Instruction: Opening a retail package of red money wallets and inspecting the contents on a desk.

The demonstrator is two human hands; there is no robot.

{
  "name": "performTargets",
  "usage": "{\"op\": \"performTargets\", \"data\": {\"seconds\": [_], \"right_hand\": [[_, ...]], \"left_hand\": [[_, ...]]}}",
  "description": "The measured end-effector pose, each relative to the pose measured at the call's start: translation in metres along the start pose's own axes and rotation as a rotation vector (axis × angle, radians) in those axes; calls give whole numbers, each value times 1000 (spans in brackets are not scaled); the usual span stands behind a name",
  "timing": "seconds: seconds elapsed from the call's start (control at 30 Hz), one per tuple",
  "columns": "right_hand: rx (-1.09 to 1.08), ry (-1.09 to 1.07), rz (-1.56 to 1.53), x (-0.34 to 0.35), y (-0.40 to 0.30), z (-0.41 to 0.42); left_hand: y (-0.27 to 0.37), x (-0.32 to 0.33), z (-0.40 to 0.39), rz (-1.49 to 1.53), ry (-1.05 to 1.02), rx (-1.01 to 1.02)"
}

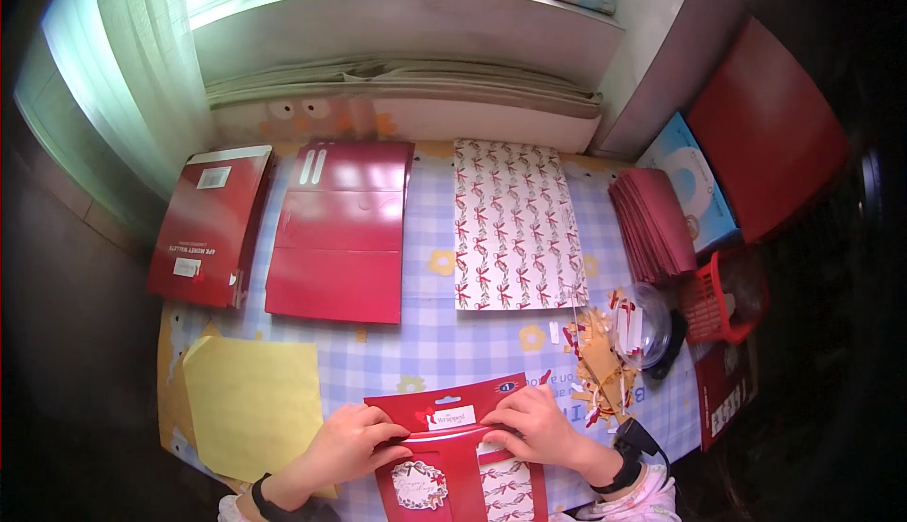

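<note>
A red printed cardboard package [464,483] is before me at the near table edge, with a hang-hole header flap at its top. It carries a wreath-shaped label [419,484] on the left and a white ribbon-patterned panel [506,491] on the right. At the crease under the header, my left hand [365,440] pinches the left side between thumb and fingers. My right hand [531,426] grips the same crease on the right. The package's lower end runs out of the picture.
Across the back lie stacked red packs [205,224], flat red card sheets [340,238] and a white ribbon-patterned sheet [517,224]. Yellow paper [255,401] lies left. Rightward are paper scraps [602,366], a clear round tub [655,341], red envelopes [652,224] and a red plastic basket [708,302].
</note>
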State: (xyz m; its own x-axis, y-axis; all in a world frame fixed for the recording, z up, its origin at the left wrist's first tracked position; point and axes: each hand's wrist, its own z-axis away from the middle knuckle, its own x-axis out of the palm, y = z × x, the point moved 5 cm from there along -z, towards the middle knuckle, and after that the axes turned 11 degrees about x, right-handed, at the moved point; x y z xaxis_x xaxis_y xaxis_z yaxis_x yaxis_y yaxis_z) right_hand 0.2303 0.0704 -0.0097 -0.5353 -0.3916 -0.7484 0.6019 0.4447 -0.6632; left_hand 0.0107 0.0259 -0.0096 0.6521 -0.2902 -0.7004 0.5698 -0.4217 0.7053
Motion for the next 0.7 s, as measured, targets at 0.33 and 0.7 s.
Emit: {"op": "performTargets", "data": {"seconds": [0.33,0.7], "right_hand": [[5,32,8,2,-1,2],[21,56,3,4,-2,1]], "left_hand": [[1,0,-3,-53,-18,20],[-2,4,-5,-6,32,-15]]}}
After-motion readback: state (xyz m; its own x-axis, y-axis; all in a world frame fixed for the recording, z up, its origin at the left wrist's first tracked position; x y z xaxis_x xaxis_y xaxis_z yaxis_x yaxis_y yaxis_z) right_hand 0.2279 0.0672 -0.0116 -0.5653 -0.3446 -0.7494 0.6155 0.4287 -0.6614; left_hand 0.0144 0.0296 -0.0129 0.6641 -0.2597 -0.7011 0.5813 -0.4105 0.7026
